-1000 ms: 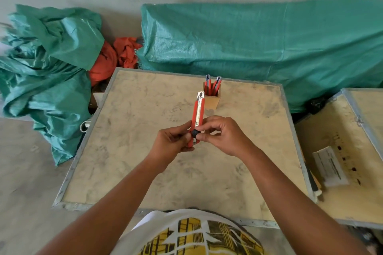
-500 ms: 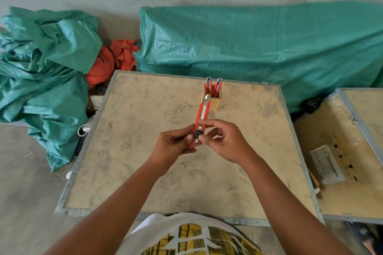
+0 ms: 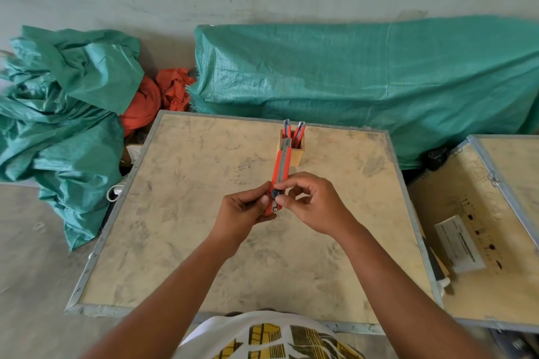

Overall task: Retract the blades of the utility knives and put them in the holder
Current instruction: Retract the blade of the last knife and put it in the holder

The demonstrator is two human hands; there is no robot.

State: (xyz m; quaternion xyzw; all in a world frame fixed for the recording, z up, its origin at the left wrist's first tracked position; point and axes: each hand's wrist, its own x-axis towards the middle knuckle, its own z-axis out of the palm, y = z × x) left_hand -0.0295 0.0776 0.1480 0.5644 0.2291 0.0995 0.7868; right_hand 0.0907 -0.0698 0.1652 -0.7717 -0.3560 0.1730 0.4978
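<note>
A red utility knife (image 3: 280,168) points away from me above the middle of the table. My left hand (image 3: 245,210) grips its lower end from the left. My right hand (image 3: 313,203) pinches the black wheel near that end between thumb and forefinger. No blade shows past the knife's metal tip. Behind it stands a small wooden holder (image 3: 298,154) with two or three red knives (image 3: 298,132) upright inside.
The table (image 3: 180,242) is a tan board with a metal rim. A second board (image 3: 495,265) with a white paper box (image 3: 459,243) lies to the right. Green tarps (image 3: 364,79) and orange cloth (image 3: 145,99) lie on the floor behind and to the left.
The knife has tilted slightly and its tip now overlaps the holder's front. My right fingers have shifted on the black wheel. Both hands stay in about the same place.
</note>
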